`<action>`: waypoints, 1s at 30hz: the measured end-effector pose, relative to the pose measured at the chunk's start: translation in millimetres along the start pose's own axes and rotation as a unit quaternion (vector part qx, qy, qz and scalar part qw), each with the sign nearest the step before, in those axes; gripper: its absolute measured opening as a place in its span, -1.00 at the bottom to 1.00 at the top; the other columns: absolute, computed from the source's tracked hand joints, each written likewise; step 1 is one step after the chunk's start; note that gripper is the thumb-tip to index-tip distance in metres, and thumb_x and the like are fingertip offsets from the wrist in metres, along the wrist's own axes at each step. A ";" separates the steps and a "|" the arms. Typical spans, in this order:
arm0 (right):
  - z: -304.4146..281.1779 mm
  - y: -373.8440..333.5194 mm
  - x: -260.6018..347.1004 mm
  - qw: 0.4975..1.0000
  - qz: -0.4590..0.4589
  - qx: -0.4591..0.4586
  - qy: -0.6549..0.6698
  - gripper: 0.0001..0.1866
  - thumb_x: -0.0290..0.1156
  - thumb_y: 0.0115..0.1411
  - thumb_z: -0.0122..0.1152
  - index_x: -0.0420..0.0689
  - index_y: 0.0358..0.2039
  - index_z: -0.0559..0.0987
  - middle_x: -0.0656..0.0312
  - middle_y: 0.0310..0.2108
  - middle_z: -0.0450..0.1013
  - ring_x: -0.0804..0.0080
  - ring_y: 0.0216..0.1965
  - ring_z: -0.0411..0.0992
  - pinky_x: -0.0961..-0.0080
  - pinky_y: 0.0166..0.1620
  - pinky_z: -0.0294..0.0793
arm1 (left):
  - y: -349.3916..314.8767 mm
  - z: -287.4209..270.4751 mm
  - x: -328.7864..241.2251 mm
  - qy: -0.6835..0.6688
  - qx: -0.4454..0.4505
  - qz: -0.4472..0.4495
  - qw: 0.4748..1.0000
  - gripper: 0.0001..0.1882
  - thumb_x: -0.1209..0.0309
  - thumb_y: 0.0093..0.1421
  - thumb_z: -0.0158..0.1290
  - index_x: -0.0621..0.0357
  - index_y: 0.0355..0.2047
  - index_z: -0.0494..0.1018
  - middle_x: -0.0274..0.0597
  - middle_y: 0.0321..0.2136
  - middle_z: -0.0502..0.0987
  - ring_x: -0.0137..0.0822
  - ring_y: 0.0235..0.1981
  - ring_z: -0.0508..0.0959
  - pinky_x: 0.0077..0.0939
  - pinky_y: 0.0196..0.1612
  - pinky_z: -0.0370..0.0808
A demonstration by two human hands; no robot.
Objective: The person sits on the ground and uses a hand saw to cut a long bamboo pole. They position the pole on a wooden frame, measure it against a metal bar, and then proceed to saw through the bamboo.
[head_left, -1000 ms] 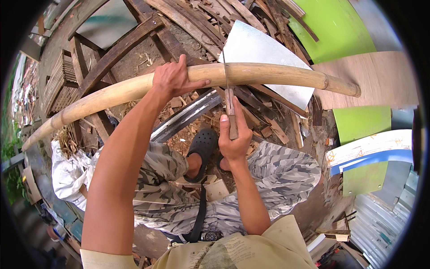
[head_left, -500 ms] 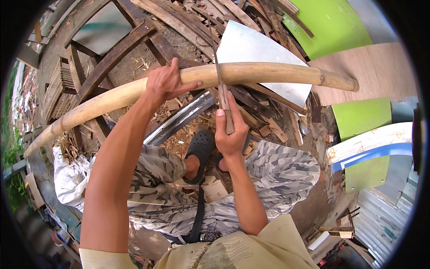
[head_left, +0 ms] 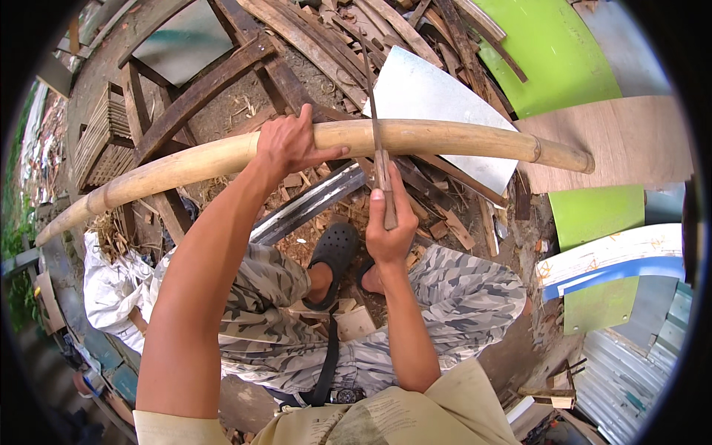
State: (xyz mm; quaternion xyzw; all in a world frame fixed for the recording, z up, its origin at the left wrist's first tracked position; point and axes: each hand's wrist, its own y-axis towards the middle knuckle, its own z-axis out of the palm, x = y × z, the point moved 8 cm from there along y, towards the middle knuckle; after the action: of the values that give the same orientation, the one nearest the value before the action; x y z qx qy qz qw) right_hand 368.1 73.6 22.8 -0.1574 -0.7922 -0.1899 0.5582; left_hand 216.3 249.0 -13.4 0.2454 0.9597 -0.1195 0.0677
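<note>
A long, curved bamboo pole (head_left: 460,137) lies crosswise in front of me. My left hand (head_left: 289,144) presses on it left of the middle, fingers over the top and thumb stretched along its near side. My right hand (head_left: 393,226) is closed round the wooden handle of a handsaw (head_left: 382,174), index finger laid along the handle. The thin blade, seen edge-on, crosses the pole just right of my left hand and points away from me. From above, how deep the blade sits in the bamboo cannot be made out.
Beneath the pole's left part is a dark wooden frame (head_left: 200,96), with a slatted wooden piece (head_left: 100,148) beside it. A white sheet (head_left: 437,96), a plywood board (head_left: 615,141) and green panels (head_left: 549,52) lie beyond and right. Wood scraps surround my clogs (head_left: 334,256).
The whole view has shifted slightly, so the pole and both hands appear a little lower. Both hands keep their grip, and the blade crosses the pole at about the same spot.
</note>
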 end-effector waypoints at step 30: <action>-77.5 -130.3 15.6 0.997 0.049 0.048 -0.048 -0.47 -0.38 0.30 0.07 -0.48 0.20 0.42 -0.21 -0.10 0.58 0.30 -0.29 0.61 0.43 -0.22 0.56 | -1.3 2.8 2.9 0.007 0.028 -0.028 0.999 0.02 -0.59 -0.01 -0.05 0.31 -0.20 0.32 0.07 -0.60 0.58 -0.05 -0.53 0.65 -0.19 -0.49 0.58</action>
State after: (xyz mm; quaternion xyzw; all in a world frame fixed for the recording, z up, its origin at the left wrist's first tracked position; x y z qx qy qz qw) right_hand 366.8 -77.2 44.8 -0.1773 -0.8175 -0.1162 0.5355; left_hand 213.3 248.4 -16.4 0.2209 0.9629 -0.1467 0.0511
